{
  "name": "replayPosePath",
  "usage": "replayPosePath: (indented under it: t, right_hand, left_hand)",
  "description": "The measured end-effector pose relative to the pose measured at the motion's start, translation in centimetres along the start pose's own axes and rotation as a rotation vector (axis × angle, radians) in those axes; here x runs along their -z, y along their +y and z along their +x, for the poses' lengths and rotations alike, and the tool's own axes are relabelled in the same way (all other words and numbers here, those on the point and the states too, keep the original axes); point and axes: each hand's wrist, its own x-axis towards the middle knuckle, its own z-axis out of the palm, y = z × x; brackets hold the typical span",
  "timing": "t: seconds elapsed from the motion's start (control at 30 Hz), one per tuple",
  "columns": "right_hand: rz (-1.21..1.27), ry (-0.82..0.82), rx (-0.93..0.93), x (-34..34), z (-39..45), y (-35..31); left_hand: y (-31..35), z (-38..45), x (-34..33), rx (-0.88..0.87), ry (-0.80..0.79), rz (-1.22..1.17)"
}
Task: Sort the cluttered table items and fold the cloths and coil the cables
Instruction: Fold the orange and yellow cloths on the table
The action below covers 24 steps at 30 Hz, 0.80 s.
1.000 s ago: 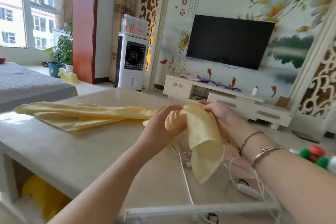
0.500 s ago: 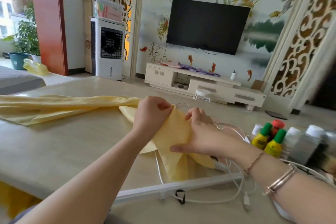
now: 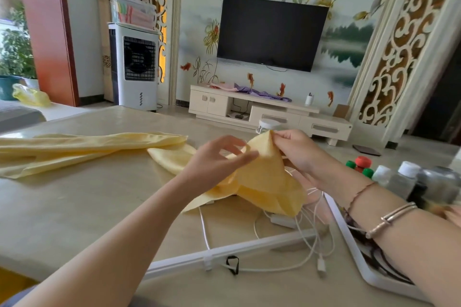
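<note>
A small yellow cloth (image 3: 264, 177) hangs over the middle of the beige table (image 3: 74, 207). My right hand (image 3: 296, 152) pinches its top corner and lifts it into a peak. My left hand (image 3: 219, 159) is beside the cloth with fingers spread and loose, the fingertips touching its left edge. A second, longer yellow cloth (image 3: 82, 147) lies bunched in a strip across the left of the table. White cables (image 3: 309, 234) lie tangled under and in front of the small cloth.
A white tray (image 3: 354, 249) holding dark cords sits at the right under my forearm. Several bottles (image 3: 404, 177) with green, red and white caps stand at the far right. A white rail (image 3: 224, 252) lies along the front.
My right hand has moved from pressing the cloth flat to lifting its corner upward. My left hand has let go of its grip and opened. The view shifted slightly left.
</note>
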Motion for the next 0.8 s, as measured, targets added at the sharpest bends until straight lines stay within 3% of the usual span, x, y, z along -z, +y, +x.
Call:
replayPosePath:
  t: [0.1,0.2,0.3,0.47,0.53,0.6,0.7,0.8]
  right_hand:
    - [-0.019,-0.029,0.032,0.8,-0.5,-0.3]
    - [-0.098,0.032,0.024,1.7,-0.5,-0.6]
    - [-0.149,0.090,-0.044,2.7,-0.6,-0.7]
    - [-0.379,-0.118,-0.033,4.2,-2.2,-1.8]
    - [-0.468,-0.202,-0.012,4.7,-3.5,-2.6]
    - [-0.614,-0.181,0.107,4.9,-4.9,-3.4]
    - [-0.810,-0.019,0.271,5.2,-5.8,-3.7]
    - [-0.778,0.009,0.196,5.9,-6.1,-3.2]
  left_hand:
    - [-0.6,-0.4,-0.6,-0.042,0.103,0.155]
    - [0.1,-0.7,-0.1,-0.067,0.178,0.092]
    - [1.5,-1.6,0.4,-0.078,0.123,-0.028]
    - [4.1,-1.6,1.3,-0.044,0.119,0.005]
    - [6.0,-1.4,1.9,-0.009,0.063,0.009]
    - [8.0,-1.6,2.2,0.005,-0.035,0.017]
    - [10.2,-2.2,1.8,-0.038,-0.131,0.217]
    - [10.2,-2.3,1.6,-0.088,-0.159,0.506]
